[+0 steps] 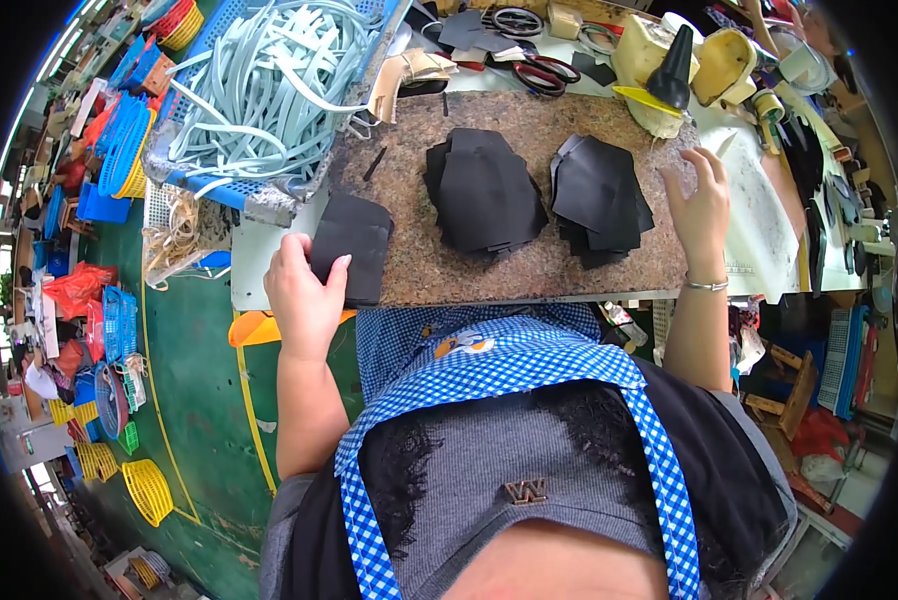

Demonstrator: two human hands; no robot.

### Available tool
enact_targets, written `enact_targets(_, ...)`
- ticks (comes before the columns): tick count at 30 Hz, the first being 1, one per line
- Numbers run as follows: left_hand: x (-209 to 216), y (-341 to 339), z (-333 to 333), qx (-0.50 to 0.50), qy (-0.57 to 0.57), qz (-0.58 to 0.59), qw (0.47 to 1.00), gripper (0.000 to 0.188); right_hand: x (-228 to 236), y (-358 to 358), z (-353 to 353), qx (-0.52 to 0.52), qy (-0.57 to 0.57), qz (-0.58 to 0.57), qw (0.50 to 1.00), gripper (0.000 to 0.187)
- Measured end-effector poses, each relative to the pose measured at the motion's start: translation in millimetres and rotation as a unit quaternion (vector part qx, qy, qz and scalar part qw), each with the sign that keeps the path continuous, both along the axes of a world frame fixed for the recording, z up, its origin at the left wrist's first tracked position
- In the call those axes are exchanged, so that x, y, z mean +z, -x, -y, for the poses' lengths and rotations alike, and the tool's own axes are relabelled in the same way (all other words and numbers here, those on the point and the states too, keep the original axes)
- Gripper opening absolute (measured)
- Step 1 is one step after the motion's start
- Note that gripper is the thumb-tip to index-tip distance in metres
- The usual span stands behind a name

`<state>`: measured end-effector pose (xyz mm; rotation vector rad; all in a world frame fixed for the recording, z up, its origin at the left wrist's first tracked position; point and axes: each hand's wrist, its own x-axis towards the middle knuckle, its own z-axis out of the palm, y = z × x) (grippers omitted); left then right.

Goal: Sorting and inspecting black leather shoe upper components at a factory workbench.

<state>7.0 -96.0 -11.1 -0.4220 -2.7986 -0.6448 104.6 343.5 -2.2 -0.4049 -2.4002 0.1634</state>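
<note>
My left hand (307, 292) grips the near left corner of a neat stack of black sheet pieces (353, 238) at the slab's left edge. Its thumb lies over the top piece, and the other fingers rest along the side. My right hand (704, 208) is empty, fingers apart and slightly curled, by the right edge of the speckled stone slab (409, 150). Two looser piles of black pieces lie on the slab: a middle pile (486, 192) and a right pile (599, 195), both with uneven, fanned edges. Neither hand touches these.
A blue basket (159, 150) heaped with pale blue strips (269, 95) stands at the far left. Scissors (544, 72) and black scraps lie behind the slab. A black cone-shaped thing (674, 70) and a yellow blade (647, 100) rest on a crusted cream container (641, 52) at the back right.
</note>
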Motion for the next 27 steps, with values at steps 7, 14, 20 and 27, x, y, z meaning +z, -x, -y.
enact_targets(7,40,-17,-5,-0.068,-0.477,0.175,0.859,0.032,18,13,43,0.103,0.098,-0.075,0.987,0.036)
enact_targets(14,29,-50,-93,-0.147,-0.576,0.466,0.656,0.043,7,9,157,0.429,0.606,0.12,0.659,0.04)
enact_targets(20,4,-57,-111,-0.087,-0.653,0.648,0.382,0.038,-5,13,160,0.409,0.499,0.106,0.756,0.029)
enact_targets(27,5,-56,-119,-0.06,-0.616,0.557,0.553,0.032,-9,14,143,0.279,0.578,0.175,0.746,0.025)
